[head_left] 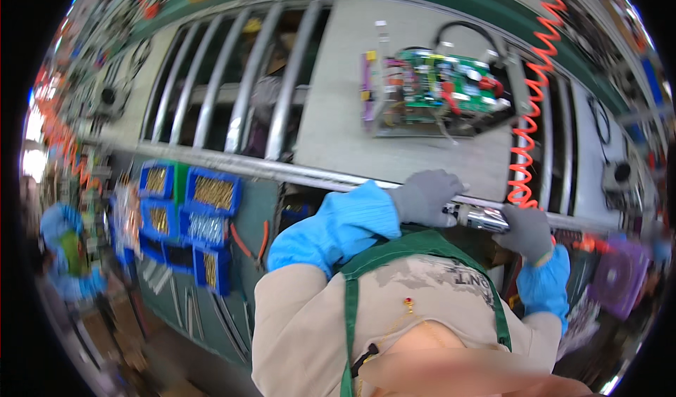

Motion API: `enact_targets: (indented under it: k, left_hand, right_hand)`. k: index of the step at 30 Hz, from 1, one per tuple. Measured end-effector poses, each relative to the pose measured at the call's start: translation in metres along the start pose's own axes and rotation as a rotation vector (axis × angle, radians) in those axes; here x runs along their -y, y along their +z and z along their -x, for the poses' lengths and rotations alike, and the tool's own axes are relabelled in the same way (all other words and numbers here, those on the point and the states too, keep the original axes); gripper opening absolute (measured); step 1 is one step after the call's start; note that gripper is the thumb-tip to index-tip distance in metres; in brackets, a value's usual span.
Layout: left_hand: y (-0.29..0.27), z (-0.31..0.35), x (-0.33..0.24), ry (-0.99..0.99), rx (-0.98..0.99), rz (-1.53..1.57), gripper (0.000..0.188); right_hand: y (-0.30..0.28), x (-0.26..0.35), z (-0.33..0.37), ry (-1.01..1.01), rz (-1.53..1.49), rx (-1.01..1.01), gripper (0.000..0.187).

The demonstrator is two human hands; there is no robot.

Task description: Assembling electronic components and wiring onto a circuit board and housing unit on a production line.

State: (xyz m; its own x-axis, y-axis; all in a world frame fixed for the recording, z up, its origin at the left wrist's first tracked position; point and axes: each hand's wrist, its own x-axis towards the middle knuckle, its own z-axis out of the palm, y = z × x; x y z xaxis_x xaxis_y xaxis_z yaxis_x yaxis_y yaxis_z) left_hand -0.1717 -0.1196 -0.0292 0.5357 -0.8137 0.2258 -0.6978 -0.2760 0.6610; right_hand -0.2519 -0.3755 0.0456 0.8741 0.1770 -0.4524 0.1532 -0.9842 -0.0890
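My right hand, in a grey glove, grips a silver air screwdriver that lies level in front of my chest. The tool's nose points left, toward my left hand, also grey-gloved. Its bent fingers are at the nose of the tool, and whatever they pinch is too small to make out. Beyond both hands, a unit with a green circuit board sits on a pale board. Red and white parts and a black cable show on the unit.
A red coiled hose hangs down to my right hand. Metal rollers flank the pale board. At left, blue bins hold brass and silver fasteners, beside red-handled pliers. A purple crate stands at right. Another person works far left.
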Motion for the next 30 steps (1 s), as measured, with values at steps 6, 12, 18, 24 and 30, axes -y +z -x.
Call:
enact_targets:
  k: [6, 12, 18, 24, 30]
  left_hand:
    - [-0.009, 0.028, -0.003, -0.322, 0.048, -0.208, 0.016]
    - [-0.038, 0.071, 0.002, -0.258, 0.020, -0.377, 0.020]
    - [-0.112, 0.268, 0.062, -1.153, -1.149, -0.470, 0.020]
    - [-0.131, 0.356, 0.097, -1.705, -0.398, -0.834, 0.024]
    - [-0.146, 0.351, 0.106, -1.866, -0.332, -0.616, 0.025]
  right_hand:
    - [-0.003, 0.046, -0.024, -0.096, -0.461, -0.018, 0.057]
    - [0.042, 0.088, -0.076, -0.217, -1.238, 0.699, 0.082]
    - [0.044, 0.101, -0.079, -0.199, -1.433, 0.736, 0.083]
    - [0.039, 0.112, -0.083, -0.157, -1.632, 0.790, 0.080]
    - [0.014, 0.134, -0.079, -0.118, -1.721, 0.717, 0.091]
